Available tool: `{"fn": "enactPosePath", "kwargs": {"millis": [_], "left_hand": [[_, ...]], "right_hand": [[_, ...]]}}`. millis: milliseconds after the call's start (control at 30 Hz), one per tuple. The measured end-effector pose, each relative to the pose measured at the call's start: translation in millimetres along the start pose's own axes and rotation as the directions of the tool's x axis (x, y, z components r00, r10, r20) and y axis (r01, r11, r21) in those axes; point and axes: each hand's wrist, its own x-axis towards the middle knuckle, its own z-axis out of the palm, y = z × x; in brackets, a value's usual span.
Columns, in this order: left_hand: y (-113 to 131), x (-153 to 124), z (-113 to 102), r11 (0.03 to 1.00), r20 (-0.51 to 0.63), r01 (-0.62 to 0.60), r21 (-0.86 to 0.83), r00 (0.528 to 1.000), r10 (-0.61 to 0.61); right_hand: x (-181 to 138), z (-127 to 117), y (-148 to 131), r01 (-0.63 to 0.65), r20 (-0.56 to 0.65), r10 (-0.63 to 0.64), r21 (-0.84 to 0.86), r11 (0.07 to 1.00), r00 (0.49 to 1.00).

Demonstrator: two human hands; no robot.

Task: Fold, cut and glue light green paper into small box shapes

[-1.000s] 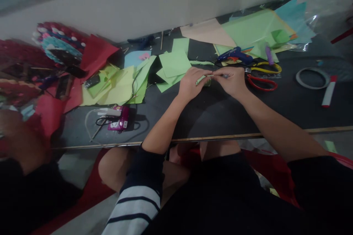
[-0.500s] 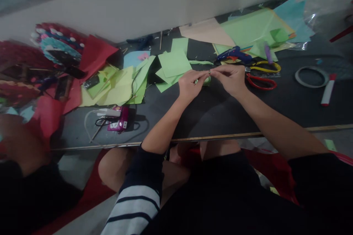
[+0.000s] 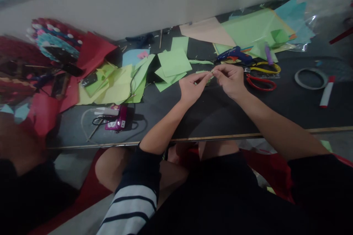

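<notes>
Above the dark tabletop, my left hand (image 3: 193, 86) and my right hand (image 3: 230, 80) meet fingertip to fingertip. Both are closed in a pinch on a small piece of light green paper (image 3: 208, 81), mostly hidden by the fingers. Just behind my left hand lies a stack of light green paper squares (image 3: 175, 63). A narrow green paper strip (image 3: 201, 62) lies beyond the fingertips. To the right of my right hand are red-handled scissors (image 3: 261, 83), a yellow-handled tool (image 3: 266, 67) and a blue glue gun (image 3: 234, 55).
On the right lie a tape roll (image 3: 311, 78) and a white marker with red ends (image 3: 327, 91). Coloured sheets (image 3: 253, 25) line the wall. At left are yellow paper (image 3: 116, 84), red paper (image 3: 93, 53), a purple box with a cable (image 3: 119, 118), and another person's arm (image 3: 22, 143).
My hands stay together, with the fingertips shifted slightly and the pinch changed a little. Less of the green paper shows beneath them. The view has moved slightly.
</notes>
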Motion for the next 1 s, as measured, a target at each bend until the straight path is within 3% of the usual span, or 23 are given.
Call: {"fn": "enactPosePath", "kwargs": {"millis": [167,300,400,600,767,900,933,1000], "left_hand": [[-5.3,4.3,-11.9,0.937,0.139,-0.256,0.239,0.964,0.228],[-16.8,9.8,-20.1,0.837,0.265,-0.418,0.353,0.903,0.339],[-24.1,12.2,-23.4,0.796,0.320,-0.465,0.386,0.877,0.357],[-35.0,16.6,-28.2,0.715,0.392,-0.566,0.411,0.817,0.422],[-39.2,19.0,-32.5,0.715,0.395,-0.551,0.431,0.827,0.399],[-38.2,17.9,-34.3,0.681,0.411,-0.577,0.451,0.811,0.416],[-37.6,17.5,-34.5,0.674,0.420,-0.579,0.458,0.810,0.410],[-36.3,17.1,-34.2,0.687,0.428,-0.556,0.469,0.823,0.373]], "right_hand": [[1.9,-1.1,8.1,-0.051,-0.004,0.051,0.083,0.995,0.999],[3.9,-3.4,12.5,-0.245,0.120,0.229,0.145,0.959,0.966],[3.7,-2.3,9.9,-0.406,0.178,0.381,0.137,0.904,0.907],[3.9,2.0,-2.2,-0.499,0.174,0.473,0.159,0.852,0.864],[6.9,0.7,-7.2,-0.611,0.174,0.589,0.136,0.779,0.789],[8.3,-0.1,-15.8,-0.735,0.221,0.711,0.038,0.677,0.667],[8.2,0.1,-18.9,-0.745,0.216,0.725,0.017,0.666,0.653],[7.8,0.4,-24.7,-0.725,0.202,0.710,0.001,0.689,0.675]]}}
